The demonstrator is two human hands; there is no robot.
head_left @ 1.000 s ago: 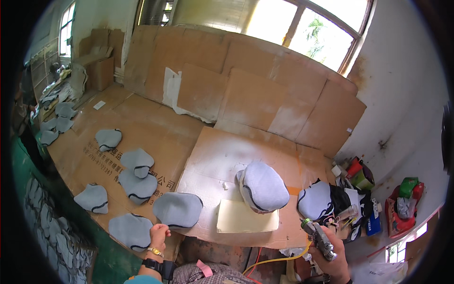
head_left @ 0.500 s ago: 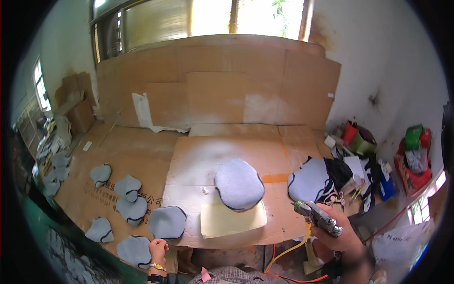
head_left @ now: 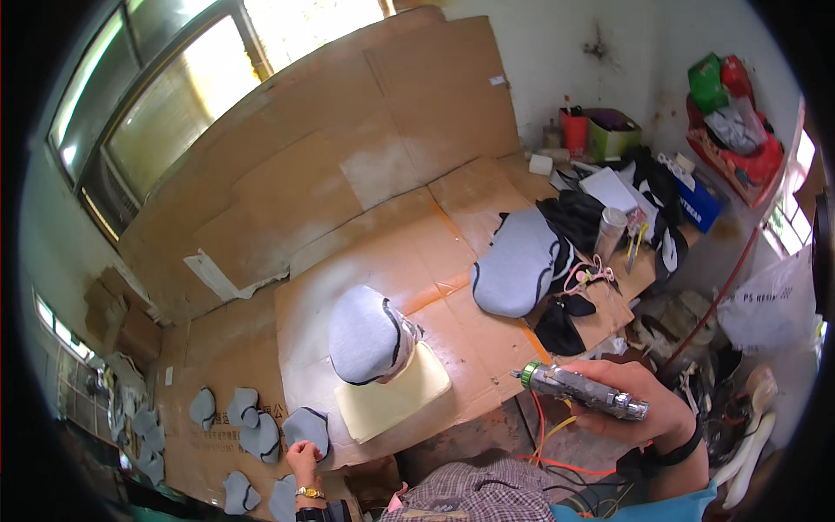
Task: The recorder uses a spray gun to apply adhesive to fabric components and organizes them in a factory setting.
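A metal spray gun (head_left: 600, 393) with a green ring at its front end is gripped in my right hand (head_left: 639, 404), its nozzle pointing left over the table's near edge. Yellow and red hoses (head_left: 544, 431) hang below it. My left hand (head_left: 304, 454) is closed, fingertips pinched at the near edge of a grey padded fabric piece (head_left: 306, 424) with dark trim. Between my hands, a stack of similar grey pieces (head_left: 361, 335) rests on a cream-coloured block (head_left: 396, 402). Several single grey pieces (head_left: 259, 438) lie to the left.
Cardboard (head_left: 252, 348) covers the table, and a cardboard screen (head_left: 339, 165) stands behind. At the right are another grey stack (head_left: 517, 270), black fabric (head_left: 570, 217), a clear cup (head_left: 611, 228) and a blue box (head_left: 696, 204). Red bags (head_left: 739, 143) hang on the wall.
The view has turned right and tilted, so the table appears slanted. My left hand has moved up onto the near edge of the grey piece. My right hand still holds the spray gun.
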